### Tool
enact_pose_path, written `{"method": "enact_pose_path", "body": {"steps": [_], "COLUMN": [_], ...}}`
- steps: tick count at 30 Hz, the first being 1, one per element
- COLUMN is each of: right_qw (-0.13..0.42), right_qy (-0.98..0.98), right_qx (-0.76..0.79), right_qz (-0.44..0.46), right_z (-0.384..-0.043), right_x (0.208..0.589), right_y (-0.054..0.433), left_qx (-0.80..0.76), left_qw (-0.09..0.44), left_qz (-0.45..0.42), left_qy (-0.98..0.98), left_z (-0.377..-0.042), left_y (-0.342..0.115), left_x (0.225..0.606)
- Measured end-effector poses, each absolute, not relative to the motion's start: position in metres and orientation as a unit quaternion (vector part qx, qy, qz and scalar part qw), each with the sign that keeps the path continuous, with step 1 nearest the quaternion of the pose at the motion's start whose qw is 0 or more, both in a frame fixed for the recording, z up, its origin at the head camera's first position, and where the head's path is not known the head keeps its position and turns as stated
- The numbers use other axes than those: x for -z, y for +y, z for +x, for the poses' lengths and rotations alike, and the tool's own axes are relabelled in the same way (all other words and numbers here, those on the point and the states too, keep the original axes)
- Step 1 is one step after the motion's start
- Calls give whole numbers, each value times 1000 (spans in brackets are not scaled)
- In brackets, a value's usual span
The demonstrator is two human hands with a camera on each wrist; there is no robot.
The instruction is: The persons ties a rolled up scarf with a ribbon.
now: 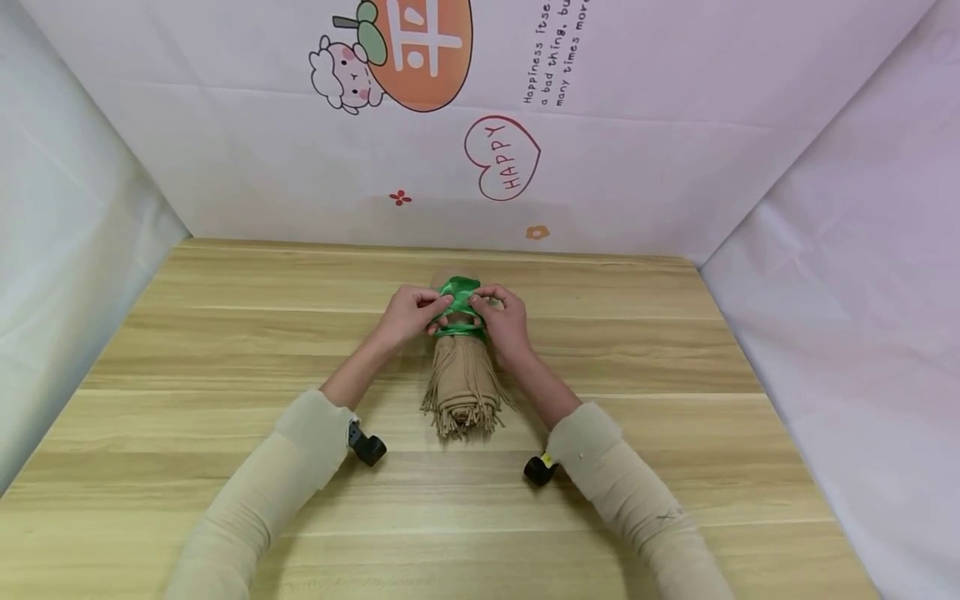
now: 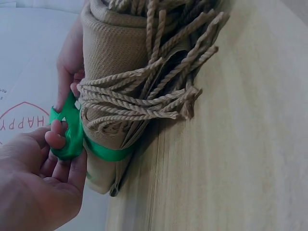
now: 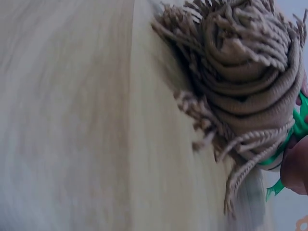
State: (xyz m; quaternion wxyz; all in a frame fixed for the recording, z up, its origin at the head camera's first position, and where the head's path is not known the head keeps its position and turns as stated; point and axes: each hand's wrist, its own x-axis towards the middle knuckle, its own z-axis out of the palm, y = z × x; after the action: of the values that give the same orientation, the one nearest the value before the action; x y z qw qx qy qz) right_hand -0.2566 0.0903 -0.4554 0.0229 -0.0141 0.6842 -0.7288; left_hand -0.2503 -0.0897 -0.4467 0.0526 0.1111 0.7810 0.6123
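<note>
Under the left hand (image 1: 408,315) and the right hand (image 1: 506,323) I see a wood-grained tabletop (image 1: 187,467), pale with browner streaks, catching soft light just short of them. Beyond them stands a white backdrop (image 1: 637,175) printed with a red heart (image 1: 502,158) reading HAPPY, a red flower (image 1: 401,198), an orange flower (image 1: 537,232) and a cartoon sheep (image 1: 347,77) beside an orange fruit (image 1: 427,62). White cloth (image 1: 67,208) hangs to their left, pinkish-white cloth (image 1: 847,233) to their right.
</note>
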Motion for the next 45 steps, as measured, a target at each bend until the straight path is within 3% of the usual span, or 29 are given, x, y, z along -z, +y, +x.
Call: {"method": "enact_pose_path", "body": {"steps": [14,32,37,45], "right_qw": [87,181,137,49], "right_qy": [530,630,713,806], "right_qx": [843,720,630,551], "right_qz": [-31,-227,-274,-211], "right_z": [-258,-262,-261,-257], "right_x": [455,449,448,451], "right_y": [94,115,114,104], "left_qx": [-601,-617,-616,-625], "left_qw": [23,9,-3,-13], "left_qz": [94,63,72,75], "left_qy": [793,784,784,777], "left_z": [-250,-250,-249,-247], "left_y": [-83,-81,-81,-80], "left_x": [449,445,445,441]}}
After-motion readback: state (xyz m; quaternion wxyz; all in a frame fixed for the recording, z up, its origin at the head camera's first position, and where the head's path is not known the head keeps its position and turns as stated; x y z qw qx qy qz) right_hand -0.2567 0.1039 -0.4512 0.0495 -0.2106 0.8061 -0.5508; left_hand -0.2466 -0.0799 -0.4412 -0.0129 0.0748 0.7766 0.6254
